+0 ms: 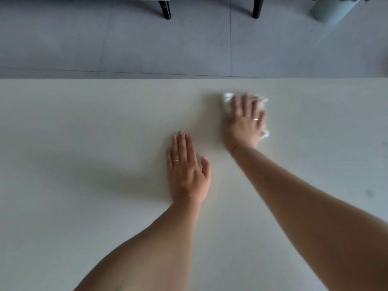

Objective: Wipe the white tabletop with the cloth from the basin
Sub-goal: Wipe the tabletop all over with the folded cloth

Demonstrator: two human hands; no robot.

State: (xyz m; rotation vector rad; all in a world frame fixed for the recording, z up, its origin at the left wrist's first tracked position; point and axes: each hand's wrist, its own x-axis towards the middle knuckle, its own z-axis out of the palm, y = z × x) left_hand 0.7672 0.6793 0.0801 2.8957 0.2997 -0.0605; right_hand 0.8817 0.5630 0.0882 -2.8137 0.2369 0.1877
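The white tabletop [84, 143] fills the lower two thirds of the head view. A crumpled white cloth [227, 99] lies on it right of centre, near the far edge. My right hand [244, 120] presses flat on the cloth with spread, straight fingers; the hand and cloth are motion-blurred, and cloth shows around the fingertips and beside the palm. My left hand [186, 166] rests flat on the bare tabletop, fingers together and straight, a little nearer to me and to the left of the cloth. The basin is out of view.
Beyond the table's far edge lies a grey tiled floor [147, 43]. Two black furniture legs [164, 7] stand at the top, and a pale bin [333, 9] sits at the top right. A small dark smudge [369, 193] marks the tabletop at the right.
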